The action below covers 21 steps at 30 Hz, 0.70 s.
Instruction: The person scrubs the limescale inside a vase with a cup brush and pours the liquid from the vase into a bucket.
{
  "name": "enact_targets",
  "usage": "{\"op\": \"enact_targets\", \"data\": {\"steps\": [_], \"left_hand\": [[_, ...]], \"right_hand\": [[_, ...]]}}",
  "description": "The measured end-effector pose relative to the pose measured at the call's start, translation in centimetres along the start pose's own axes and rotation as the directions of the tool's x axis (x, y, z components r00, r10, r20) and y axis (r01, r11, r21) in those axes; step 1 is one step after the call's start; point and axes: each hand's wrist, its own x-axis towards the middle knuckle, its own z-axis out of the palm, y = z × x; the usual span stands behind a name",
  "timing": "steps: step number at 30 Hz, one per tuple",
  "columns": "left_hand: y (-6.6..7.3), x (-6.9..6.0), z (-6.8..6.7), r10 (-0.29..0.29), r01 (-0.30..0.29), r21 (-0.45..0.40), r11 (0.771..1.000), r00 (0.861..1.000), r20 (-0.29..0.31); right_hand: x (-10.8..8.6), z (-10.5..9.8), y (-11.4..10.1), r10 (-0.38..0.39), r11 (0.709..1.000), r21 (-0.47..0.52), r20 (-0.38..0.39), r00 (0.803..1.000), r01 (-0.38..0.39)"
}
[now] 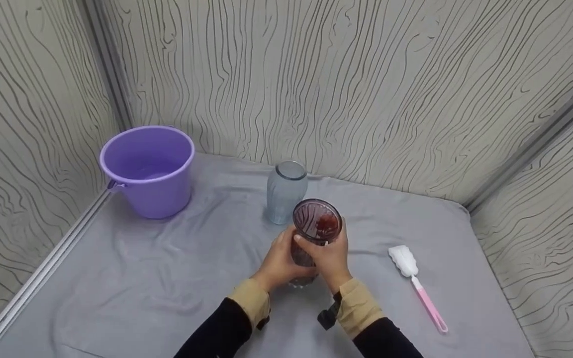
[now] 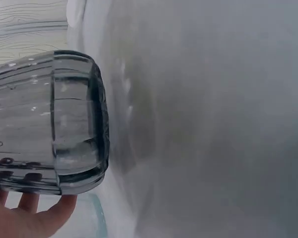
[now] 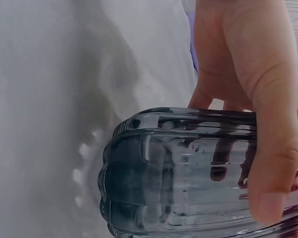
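Note:
Both hands hold a ribbed glass vase (image 1: 302,253), dark red toward its wide mouth and bluish grey near the base. My left hand (image 1: 281,258) grips its left side, the thumb lying across the near face. Around the right side, higher up, curls my right hand (image 1: 330,256). A brighter red patch shows inside the mouth. The vase's base (image 3: 129,183) is close to the grey cloth; whether it touches I cannot tell. Just behind stands a light blue glass vase (image 1: 281,196). In the left wrist view, fingers (image 2: 54,215) press the glass from below.
A purple bucket (image 1: 162,196) stands at the back left. To the right lies a cleaning brush (image 1: 418,288) with a white sponge head and pink handle. Grey cloth (image 1: 167,288) covers the table, and patterned walls (image 1: 276,74) enclose it.

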Motion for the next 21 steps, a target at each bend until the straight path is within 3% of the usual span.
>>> {"op": "enact_targets", "data": {"steps": [8, 16, 21], "left_hand": [[-0.6, -0.9, -1.2, 0.040, -0.039, -0.026, 0.999, 0.997, 0.063], [-0.2, -1.5, -1.9, 0.038, -0.024, -0.116, 0.993, 0.992, 0.117], [-0.2, -1.7, -2.2, 0.031, -0.015, -0.126, 0.992, 0.991, 0.128]], "right_hand": [[-1.4, 0.8, -0.2, 0.025, 0.999, -0.036, 0.002, 1.000, -0.025], [-2.2, 1.2, -0.5, -0.014, 1.000, -0.024, 0.006, 1.000, 0.014], [-2.4, 1.3, -0.5, -0.028, 0.999, -0.040, 0.002, 1.000, 0.028]]}}
